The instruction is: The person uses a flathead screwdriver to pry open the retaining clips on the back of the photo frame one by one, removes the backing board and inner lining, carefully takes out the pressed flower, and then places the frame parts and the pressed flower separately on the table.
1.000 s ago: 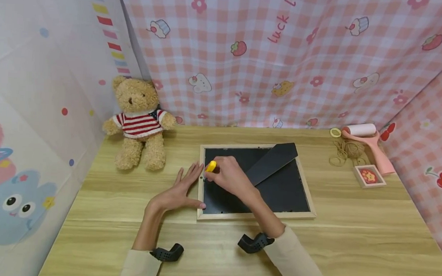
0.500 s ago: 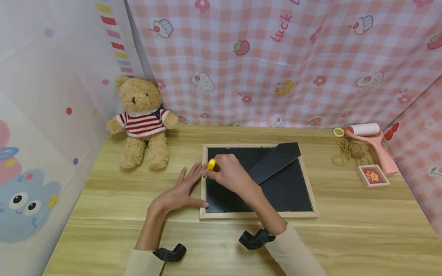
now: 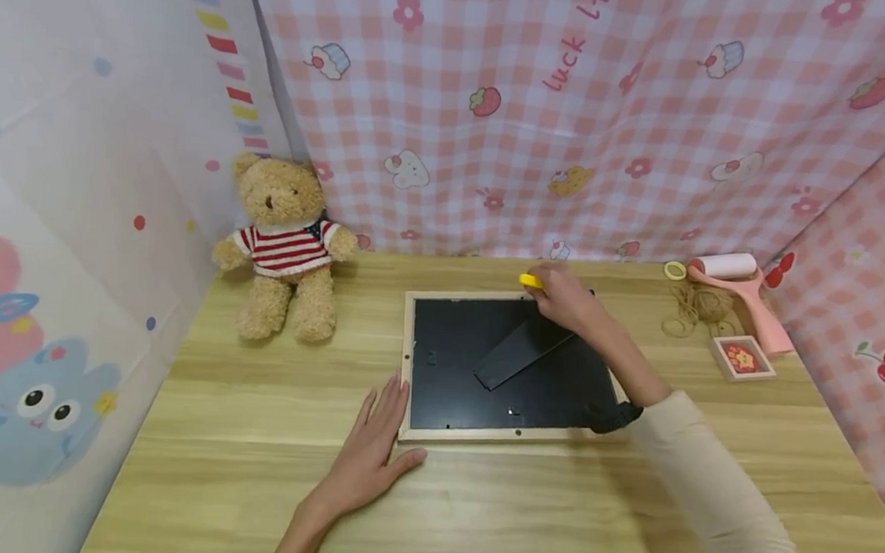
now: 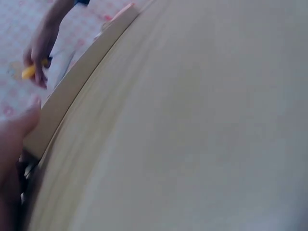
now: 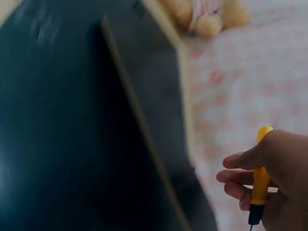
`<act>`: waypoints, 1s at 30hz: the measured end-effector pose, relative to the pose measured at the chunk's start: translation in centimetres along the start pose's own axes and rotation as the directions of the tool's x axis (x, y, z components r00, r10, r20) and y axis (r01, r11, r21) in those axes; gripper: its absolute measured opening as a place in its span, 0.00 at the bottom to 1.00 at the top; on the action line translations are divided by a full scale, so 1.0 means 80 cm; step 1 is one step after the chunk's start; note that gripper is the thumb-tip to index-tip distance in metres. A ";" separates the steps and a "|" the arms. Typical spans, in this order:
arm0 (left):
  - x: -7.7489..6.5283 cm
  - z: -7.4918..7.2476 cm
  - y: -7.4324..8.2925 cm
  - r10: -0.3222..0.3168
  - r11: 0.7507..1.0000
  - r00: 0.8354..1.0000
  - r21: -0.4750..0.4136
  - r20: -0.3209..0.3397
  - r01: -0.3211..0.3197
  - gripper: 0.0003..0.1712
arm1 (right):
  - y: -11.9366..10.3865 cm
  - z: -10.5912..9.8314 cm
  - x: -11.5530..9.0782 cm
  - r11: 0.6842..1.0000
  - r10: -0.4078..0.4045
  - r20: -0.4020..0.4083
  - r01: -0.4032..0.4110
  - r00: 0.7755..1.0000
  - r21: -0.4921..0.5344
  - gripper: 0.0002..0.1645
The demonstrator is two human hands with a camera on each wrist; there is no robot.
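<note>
A picture frame (image 3: pixel 422 434) with pale wooden edges lies back side up, its black backing board (image 3: pixel 436 393) showing. A black easel stand (image 3: pixel 517 351) slants across the board. My left hand (image 3: pixel 365 464) lies with straight fingers along the frame's left edge near the front corner, its thumb on the table side. Over the frame's far edge, my right hand (image 3: pixel 569 304) grips a yellow-handled screwdriver (image 5: pixel 261 187). A black collar and the start of its thin metal shaft show in the right wrist view. The stand's upper end is partly hidden behind the right hand.
A teddy bear (image 3: pixel 284 218) in a striped shirt sits at the back left. At the back right are a pink lint roller (image 3: pixel 760 306), twine (image 3: pixel 707 303), a yellow ring (image 3: pixel 675 271) and a small framed picture (image 3: pixel 742 357). Patterned cloth (image 3: pixel 448 176) hangs behind the table.
My right hand has carried the screwdriver from the frame's left edge to its far edge, toward the right. My left hand has slid nearer along the left edge, its thumb off the frame.
</note>
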State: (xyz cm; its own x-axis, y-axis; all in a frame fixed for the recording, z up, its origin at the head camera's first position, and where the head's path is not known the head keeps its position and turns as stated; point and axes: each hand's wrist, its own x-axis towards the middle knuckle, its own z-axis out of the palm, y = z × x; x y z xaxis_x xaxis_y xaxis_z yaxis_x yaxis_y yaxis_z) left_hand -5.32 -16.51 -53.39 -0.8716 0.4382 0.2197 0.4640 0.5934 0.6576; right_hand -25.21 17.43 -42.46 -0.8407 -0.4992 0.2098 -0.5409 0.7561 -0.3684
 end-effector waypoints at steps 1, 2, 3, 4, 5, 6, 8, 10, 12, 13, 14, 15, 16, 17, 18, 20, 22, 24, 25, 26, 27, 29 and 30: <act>-0.002 0.003 0.005 -0.013 1.000 1.000 0.013 -0.003 0.013 0.53 | 0.011 0.001 0.002 1.000 0.000 0.026 0.001 1.000 -0.017 0.05; -0.003 0.005 0.009 -0.021 1.000 1.000 0.021 -0.012 0.021 0.53 | 0.019 0.003 0.003 1.000 -0.004 0.040 0.005 0.999 -0.028 0.05; -0.003 0.008 0.011 -0.026 0.999 0.999 0.028 -0.025 0.027 0.51 | 0.025 0.004 0.004 0.999 -0.002 0.052 0.004 0.999 -0.038 0.05; -0.002 0.009 0.013 -0.035 0.999 0.999 0.031 -0.039 0.036 0.50 | 0.029 0.005 0.004 0.999 0.002 0.061 0.001 0.998 -0.049 0.05; -0.001 0.010 0.015 -0.027 0.999 0.998 0.036 -0.065 0.029 0.48 | 0.032 0.007 0.003 0.999 0.009 0.065 -0.005 0.998 -0.054 0.05; 0.000 0.011 0.015 -0.018 0.999 0.996 0.048 -0.090 0.022 0.47 | 0.034 0.008 0.002 0.998 0.015 0.069 -0.011 0.997 -0.060 0.05; 0.002 0.011 0.014 0.003 0.998 0.990 0.059 -0.141 0.005 0.45 | 0.035 0.011 0.002 0.998 0.028 0.073 -0.023 0.997 -0.061 0.05; 0.003 0.009 0.013 0.007 0.998 0.982 0.070 -0.187 0.006 0.45 | 0.036 0.012 0.001 0.997 0.041 0.086 -0.036 0.995 -0.062 0.05; 0.005 0.006 0.012 -0.021 0.997 0.973 0.067 -0.232 0.038 0.43 | 0.037 0.013 0.001 0.997 0.047 0.097 -0.040 0.994 -0.067 0.06; 0.006 0.006 0.010 -0.047 0.996 0.965 0.058 -0.259 0.064 0.41 | 0.038 0.013 0.000 0.997 0.050 0.104 -0.043 0.993 -0.066 0.06; 0.008 0.005 0.009 -0.074 0.994 0.955 0.053 -0.288 0.093 0.37 | 0.039 0.013 -0.002 0.997 0.054 0.110 -0.047 0.992 -0.065 0.07; 0.009 0.005 0.009 -0.102 0.991 0.943 0.045 -0.316 0.123 0.32 | 0.040 0.012 -0.004 0.996 0.060 0.116 -0.052 0.991 -0.065 0.07; 0.013 0.005 0.008 -0.118 0.989 0.932 0.046 -0.341 0.142 0.26 | 0.042 0.010 -0.006 0.996 0.063 0.118 -0.056 0.991 -0.068 0.07; 0.016 0.005 0.009 -0.130 0.986 0.921 0.048 -0.368 0.158 0.23 | 0.043 0.007 -0.009 0.996 0.070 0.124 -0.062 0.990 -0.068 0.07; 0.020 0.004 0.009 -0.138 0.984 0.910 0.052 -0.391 0.171 0.21 | 0.044 0.005 -0.013 0.995 0.080 0.130 -0.072 0.988 -0.065 0.07; 0.028 0.003 0.012 -0.143 0.980 0.894 0.066 -0.425 0.188 0.20 | 0.046 0.000 -0.019 0.994 0.096 0.144 -0.087 0.985 -0.066 0.07; 0.035 0.000 0.017 -0.150 0.976 0.885 0.076 -0.440 0.203 0.18 | 0.048 -0.004 -0.025 0.993 0.101 0.153 -0.091 0.983 -0.075 0.07; 0.042 0.000 0.017 -0.179 0.972 0.876 0.057 -0.447 0.228 0.15 | 0.049 -0.007 -0.032 0.992 0.111 0.159 -0.100 0.981 -0.077 0.08; 0.044 0.000 0.019 -0.206 0.969 0.874 0.030 -0.441 0.244 0.13 | 0.049 -0.009 -0.036 0.992 0.112 0.159 -0.101 0.981 -0.077 0.09; 0.047 -0.001 0.021 -0.237 0.966 0.873 -0.006 -0.427 0.259 0.11 | 0.049 -0.010 -0.039 0.992 0.115 0.159 -0.104 0.981 -0.073 0.10; 0.049 -0.001 0.023 -0.265 0.961 0.874 -0.041 -0.407 0.272 0.09 | 0.049 -0.012 -0.042 0.992 0.116 0.156 -0.107 0.981 -0.067 0.11; 0.052 -0.002 0.026 -0.318 0.948 0.882 -0.124 -0.348 0.293 0.09 | 0.048 -0.016 -0.049 0.992 0.127 0.156 -0.123 0.980 -0.038 0.15; 0.053 -0.002 0.028 -0.335 0.941 0.888 -0.158 -0.315 0.299 0.11 | 0.047 -0.018 -0.053 0.991 0.132 0.159 -0.131 0.978 -0.021 0.16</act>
State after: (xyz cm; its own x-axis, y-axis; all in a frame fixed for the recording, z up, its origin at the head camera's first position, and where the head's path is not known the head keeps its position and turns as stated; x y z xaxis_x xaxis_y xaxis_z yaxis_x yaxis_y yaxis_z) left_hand -7.97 -13.41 -50.89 -0.9792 -0.0217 0.2018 0.1516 0.5827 0.7984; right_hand -23.67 23.00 -43.42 -0.8900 -0.4557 0.0123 -0.4268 0.8235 -0.3739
